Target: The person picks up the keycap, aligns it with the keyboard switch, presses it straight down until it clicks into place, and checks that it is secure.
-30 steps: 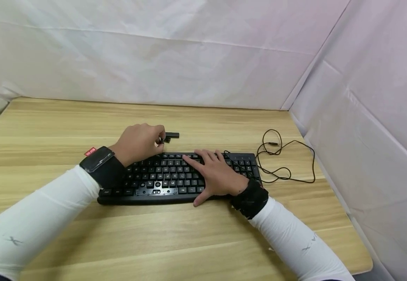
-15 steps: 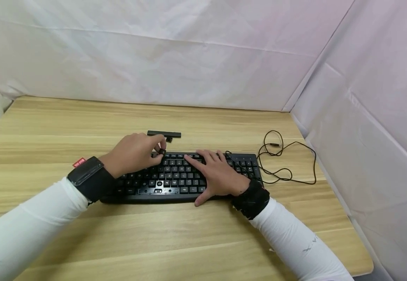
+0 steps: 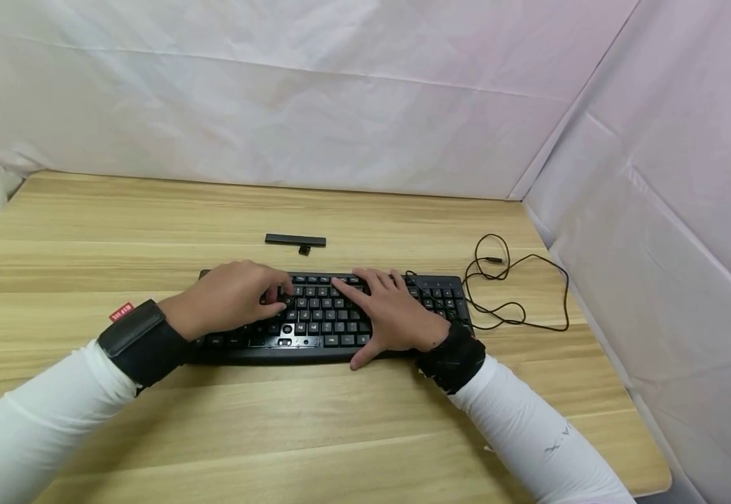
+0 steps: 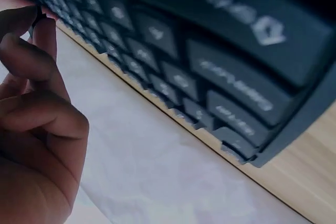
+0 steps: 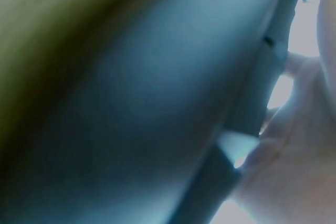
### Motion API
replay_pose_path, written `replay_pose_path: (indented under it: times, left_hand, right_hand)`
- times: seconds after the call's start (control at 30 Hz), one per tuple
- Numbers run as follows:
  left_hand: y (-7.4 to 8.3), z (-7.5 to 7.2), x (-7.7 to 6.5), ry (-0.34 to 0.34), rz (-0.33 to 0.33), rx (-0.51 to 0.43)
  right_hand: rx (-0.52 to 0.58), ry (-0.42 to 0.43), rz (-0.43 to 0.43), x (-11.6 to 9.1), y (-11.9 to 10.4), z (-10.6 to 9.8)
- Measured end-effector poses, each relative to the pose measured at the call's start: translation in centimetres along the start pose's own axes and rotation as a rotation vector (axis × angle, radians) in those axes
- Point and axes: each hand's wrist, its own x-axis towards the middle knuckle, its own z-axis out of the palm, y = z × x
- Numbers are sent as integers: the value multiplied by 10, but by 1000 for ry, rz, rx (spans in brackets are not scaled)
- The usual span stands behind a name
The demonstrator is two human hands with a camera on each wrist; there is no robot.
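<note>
A black keyboard (image 3: 321, 315) lies flat on the wooden table, with a bare strip in its front row and an uncovered key spot just above that. My left hand (image 3: 230, 297) is over the keyboard's left half, pinching a small black keycap (image 4: 40, 16) between thumb and index finger. In the left wrist view the other fingers (image 4: 58, 114) are curled. My right hand (image 3: 393, 315) rests spread on the keyboard's right half, thumb at the front edge. Behind the keyboard lie a long black space bar (image 3: 295, 240) and another small keycap (image 3: 304, 250).
The keyboard's thin black cable (image 3: 532, 323) lies in loose loops on the right of the wooden table (image 3: 340, 427). White cloth (image 3: 315, 98) hangs behind the table and along its right side.
My left hand has come from beside the loose keycap and space bar back toward me, over the keyboard, carrying the pinched keycap. The right hand has stayed in place.
</note>
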Motion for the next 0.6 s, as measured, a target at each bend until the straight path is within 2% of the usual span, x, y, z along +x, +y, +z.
replay_pose_path:
  times: [0.17,0.33,0.6]
  left_hand:
    - [-2,4,-4,-8,-7,-6]
    - [-3,6,-6,14,-9,15]
    - [2,6,-3,34,-61,63]
  right_hand:
    - [-3,-5,3,0,0,0]
    - [-2,-2,-3,-1,-1,-1]
    - [1,-5,6,-1,-1,-1]
